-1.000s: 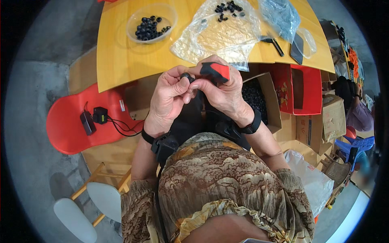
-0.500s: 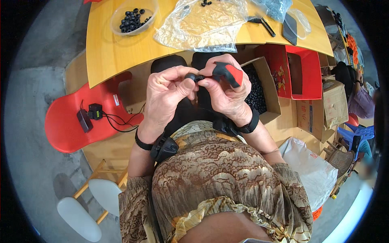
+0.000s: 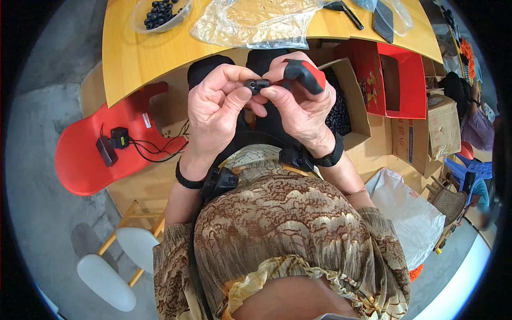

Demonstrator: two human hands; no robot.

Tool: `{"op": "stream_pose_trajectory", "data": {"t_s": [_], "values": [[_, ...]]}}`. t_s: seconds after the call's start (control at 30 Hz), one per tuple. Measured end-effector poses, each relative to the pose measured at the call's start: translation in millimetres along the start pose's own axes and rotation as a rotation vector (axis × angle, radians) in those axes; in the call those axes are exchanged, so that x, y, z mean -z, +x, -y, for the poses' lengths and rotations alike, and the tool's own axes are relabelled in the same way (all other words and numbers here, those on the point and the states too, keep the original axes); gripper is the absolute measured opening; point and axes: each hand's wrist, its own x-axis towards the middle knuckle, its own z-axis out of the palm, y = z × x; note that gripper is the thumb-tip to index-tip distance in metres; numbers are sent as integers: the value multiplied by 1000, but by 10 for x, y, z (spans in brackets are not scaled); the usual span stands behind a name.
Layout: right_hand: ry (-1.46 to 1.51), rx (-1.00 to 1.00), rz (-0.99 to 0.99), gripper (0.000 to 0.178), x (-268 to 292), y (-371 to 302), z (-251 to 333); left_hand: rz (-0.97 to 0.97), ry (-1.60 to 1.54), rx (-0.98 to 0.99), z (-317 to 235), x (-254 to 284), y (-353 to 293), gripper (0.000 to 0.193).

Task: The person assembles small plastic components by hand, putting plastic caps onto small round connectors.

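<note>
In front of my lap, above my dark trousers, my left hand pinches a small black plastic part between thumb and fingertips. The part looks like a short cylinder with a hole in its side. My right hand grips the other end of it with the thumb, so both hands meet on it. A red-and-black piece covers or lies along the right forefinger; I cannot tell which. The right fingertips are partly hidden behind it. Each wrist wears a black strap with a device.
On the wooden table stand a clear bowl of black parts, a plastic bag, a black-handled tool and a phone. A carton of small black pieces, a red box and a red chair stand nearby.
The black part has turned between my fingers, now showing a cylinder with a hole where a rounded end showed before. Both hands sit slightly higher in view, and the view has shifted.
</note>
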Motion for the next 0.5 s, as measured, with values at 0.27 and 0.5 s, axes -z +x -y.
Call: {"op": "stream_pose_trajectory", "data": {"t_s": [0.27, 0.5], "values": [[338, -221, 22, 10, 4, -26, 21, -24, -32, -59, 66, -6, -6, 14], [248, -191, 86, 12, 62, -28, 47, -38, -42, -62, 45, -19, -46, 15]]}}
